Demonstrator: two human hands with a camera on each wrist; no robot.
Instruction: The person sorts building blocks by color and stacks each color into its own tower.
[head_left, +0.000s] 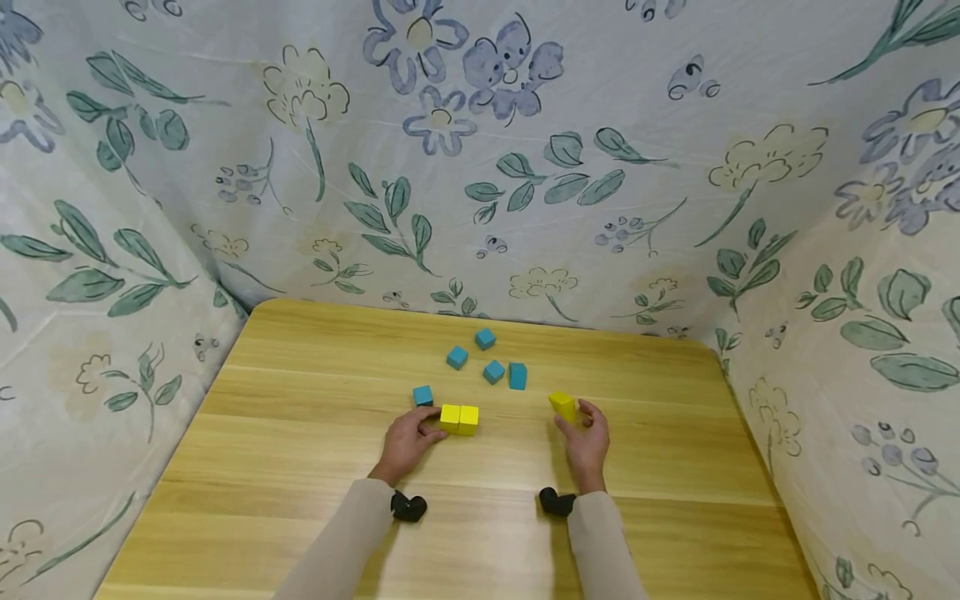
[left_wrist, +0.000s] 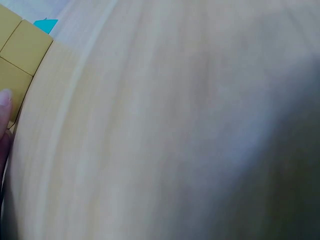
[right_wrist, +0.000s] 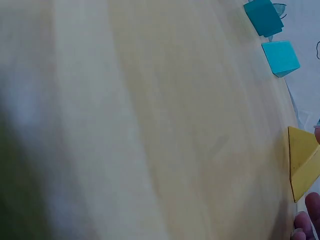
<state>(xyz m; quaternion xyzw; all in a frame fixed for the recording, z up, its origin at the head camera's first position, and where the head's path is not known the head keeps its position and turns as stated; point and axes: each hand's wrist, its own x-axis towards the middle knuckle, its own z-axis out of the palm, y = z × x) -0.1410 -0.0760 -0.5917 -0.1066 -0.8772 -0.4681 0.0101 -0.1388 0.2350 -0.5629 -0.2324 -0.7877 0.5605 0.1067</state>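
Two yellow cubes [head_left: 459,419] stand side by side on the wooden table in the head view. My left hand [head_left: 407,442] pinches the left one, thumb at its near side and a finger behind. In the left wrist view a fingertip [left_wrist: 5,98] lies against the yellow blocks [left_wrist: 27,47], which show seams between them. To the right, my right hand [head_left: 587,442] holds a yellow triangular block [head_left: 562,406] between thumb and fingers. Its slanted face shows in the right wrist view, the yellow triangular block [right_wrist: 301,157] lying at the right edge beside the fingertips.
A blue cube [head_left: 423,395] sits just behind my left fingers. Farther back are more blue blocks, among them a blue cube [head_left: 485,338] and a taller blue block [head_left: 517,376]. Flower-patterned cloth [head_left: 525,208] surrounds the table [head_left: 300,392] at the back and sides.
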